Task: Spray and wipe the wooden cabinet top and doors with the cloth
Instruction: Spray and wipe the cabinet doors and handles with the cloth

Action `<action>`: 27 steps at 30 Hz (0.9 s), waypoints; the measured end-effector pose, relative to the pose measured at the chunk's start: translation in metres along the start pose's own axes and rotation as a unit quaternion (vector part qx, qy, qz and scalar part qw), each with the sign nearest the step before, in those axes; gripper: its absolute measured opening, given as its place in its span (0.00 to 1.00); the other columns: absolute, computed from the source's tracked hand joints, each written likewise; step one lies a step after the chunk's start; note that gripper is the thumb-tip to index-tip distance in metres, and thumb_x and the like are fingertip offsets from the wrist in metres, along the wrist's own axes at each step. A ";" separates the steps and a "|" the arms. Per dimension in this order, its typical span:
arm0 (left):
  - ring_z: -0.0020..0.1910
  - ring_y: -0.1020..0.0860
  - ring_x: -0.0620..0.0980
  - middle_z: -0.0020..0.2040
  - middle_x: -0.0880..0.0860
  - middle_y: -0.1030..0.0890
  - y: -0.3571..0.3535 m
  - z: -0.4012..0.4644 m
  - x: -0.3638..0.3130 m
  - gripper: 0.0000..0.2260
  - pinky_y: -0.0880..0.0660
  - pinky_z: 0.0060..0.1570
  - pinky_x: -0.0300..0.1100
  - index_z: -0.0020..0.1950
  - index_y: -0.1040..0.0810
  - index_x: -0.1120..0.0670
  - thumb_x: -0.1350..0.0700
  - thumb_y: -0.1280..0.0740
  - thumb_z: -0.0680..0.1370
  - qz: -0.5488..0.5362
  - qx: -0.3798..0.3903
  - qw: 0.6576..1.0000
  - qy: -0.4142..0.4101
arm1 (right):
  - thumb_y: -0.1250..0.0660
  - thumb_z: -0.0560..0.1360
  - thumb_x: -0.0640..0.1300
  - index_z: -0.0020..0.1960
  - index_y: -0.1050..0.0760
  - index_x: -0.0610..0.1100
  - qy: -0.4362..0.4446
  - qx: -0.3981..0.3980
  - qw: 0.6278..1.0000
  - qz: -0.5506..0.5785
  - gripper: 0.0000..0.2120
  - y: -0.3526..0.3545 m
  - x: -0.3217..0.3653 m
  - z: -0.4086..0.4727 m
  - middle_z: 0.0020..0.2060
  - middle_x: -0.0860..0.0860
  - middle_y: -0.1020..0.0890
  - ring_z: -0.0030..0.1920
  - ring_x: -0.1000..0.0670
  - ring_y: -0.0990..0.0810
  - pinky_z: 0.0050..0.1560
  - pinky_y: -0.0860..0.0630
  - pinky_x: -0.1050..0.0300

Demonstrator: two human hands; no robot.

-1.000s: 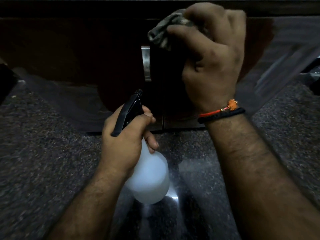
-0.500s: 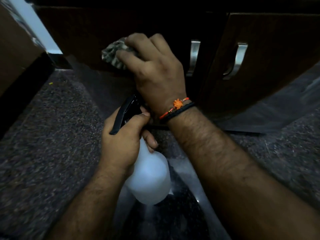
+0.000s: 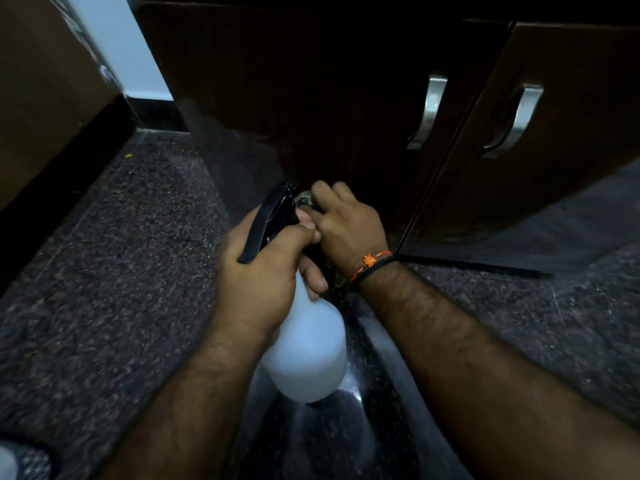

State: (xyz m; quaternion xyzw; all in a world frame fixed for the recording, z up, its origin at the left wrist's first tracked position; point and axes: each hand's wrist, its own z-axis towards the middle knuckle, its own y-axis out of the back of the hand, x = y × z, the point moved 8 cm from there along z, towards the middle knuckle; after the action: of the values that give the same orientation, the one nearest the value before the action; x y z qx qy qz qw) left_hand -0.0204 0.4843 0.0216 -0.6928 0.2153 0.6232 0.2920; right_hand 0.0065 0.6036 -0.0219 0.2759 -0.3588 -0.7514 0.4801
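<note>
A dark wooden cabinet door fills the upper middle, with a metal handle near its right edge. A second door with its own handle stands to the right. My left hand grips a white spray bottle by its black trigger head. My right hand presses a grey cloth against the bottom of the left door; the cloth is mostly hidden behind the bottle head and my fingers.
The floor is dark speckled stone and reflects light below the bottle. A brown panel with a black base stands at the left, and a white wall strip shows beside the cabinet.
My right hand has slid the cloth down the left door from mid height to its bottom edge. The left hand and bottle have stayed put. The view has shifted slightly.
</note>
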 end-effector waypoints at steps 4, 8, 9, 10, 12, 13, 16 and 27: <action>0.21 0.25 0.57 0.36 0.71 0.24 -0.010 0.000 -0.004 0.02 0.26 0.26 0.46 0.41 0.18 0.54 0.58 0.31 0.70 0.000 0.011 1.000 -0.003 | 0.24 0.71 0.48 0.44 0.18 0.46 -0.090 0.024 0.996 -0.001 0.07 0.006 -0.022 -0.021 0.48 0.48 0.26 0.46 0.46 0.29 0.23 0.34 0.59; 0.20 0.26 0.56 0.34 0.63 0.21 -0.023 -0.001 0.000 0.02 0.27 0.24 0.45 0.41 0.19 0.56 0.58 0.31 0.71 -0.002 0.024 1.000 -0.008 | 0.24 0.71 0.41 0.46 0.18 0.45 -0.158 -0.030 0.986 0.031 0.06 0.043 -0.051 -0.031 0.46 0.45 0.23 0.46 0.43 0.24 0.26 0.27 0.54; 0.20 0.26 0.56 0.35 0.62 0.21 -0.027 -0.002 0.001 0.02 0.27 0.24 0.45 0.41 0.19 0.56 0.58 0.31 0.71 -0.002 0.028 1.000 -0.006 | 0.24 0.71 0.40 0.47 0.18 0.45 -0.169 -0.045 0.984 0.036 0.06 0.052 -0.058 -0.032 0.47 0.45 0.22 0.46 0.43 0.24 0.27 0.27 0.54; 0.20 0.26 0.56 0.35 0.62 0.21 -0.031 -0.002 0.002 0.03 0.27 0.24 0.45 0.42 0.19 0.56 0.58 0.31 0.71 -0.001 0.032 0.999 -0.005 | 0.25 0.71 0.39 0.48 0.18 0.45 -0.179 -0.058 0.981 0.043 0.06 0.059 -0.063 -0.034 0.47 0.45 0.22 0.46 0.43 0.23 0.27 0.26 0.54; 0.21 0.25 0.56 0.35 0.61 0.21 -0.038 -0.003 0.003 0.03 0.27 0.24 0.46 0.43 0.19 0.57 0.58 0.31 0.71 0.001 0.040 0.999 -0.002 | 0.26 0.71 0.38 0.48 0.17 0.45 -0.197 -0.080 0.976 0.050 0.07 0.070 -0.075 -0.038 0.47 0.45 0.22 0.46 0.42 0.23 0.28 0.25 0.54; 0.21 0.25 0.56 0.34 0.61 0.21 -0.043 -0.004 0.003 0.03 0.27 0.24 0.46 0.43 0.19 0.56 0.58 0.31 0.71 0.002 0.043 0.999 -0.001 | 0.26 0.71 0.37 0.48 0.17 0.45 -0.204 -0.089 0.974 0.050 0.08 0.075 -0.080 -0.042 0.47 0.44 0.21 0.46 0.42 0.22 0.29 0.25 0.53; 0.21 0.25 0.57 0.33 0.63 0.21 -0.053 -0.004 0.002 0.02 0.26 0.26 0.48 0.41 0.19 0.54 0.58 0.31 0.71 0.005 0.054 0.999 -0.003 | 0.27 0.70 0.37 0.50 0.17 0.45 -0.228 -0.116 0.965 0.059 0.09 0.088 -0.095 -0.051 0.48 0.44 0.21 0.46 0.42 0.21 0.33 0.24 0.54; 0.22 0.24 0.58 0.37 0.71 0.23 -0.079 -0.007 0.000 0.02 0.25 0.28 0.49 0.41 0.19 0.53 0.57 0.31 0.72 0.001 0.079 0.997 -0.007 | 0.26 0.70 0.34 0.50 0.17 0.39 -0.334 -0.280 0.891 0.130 0.10 0.155 -0.120 -0.076 0.49 0.42 0.22 0.50 0.54 0.23 0.51 0.32 0.78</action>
State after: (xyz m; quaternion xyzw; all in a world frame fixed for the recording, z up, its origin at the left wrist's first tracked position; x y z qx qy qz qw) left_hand 0.0370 0.5373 0.0324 -0.6628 0.2622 0.6096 0.3470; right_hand 0.1918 0.6493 0.0669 -0.1862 -0.3057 -0.7995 0.4824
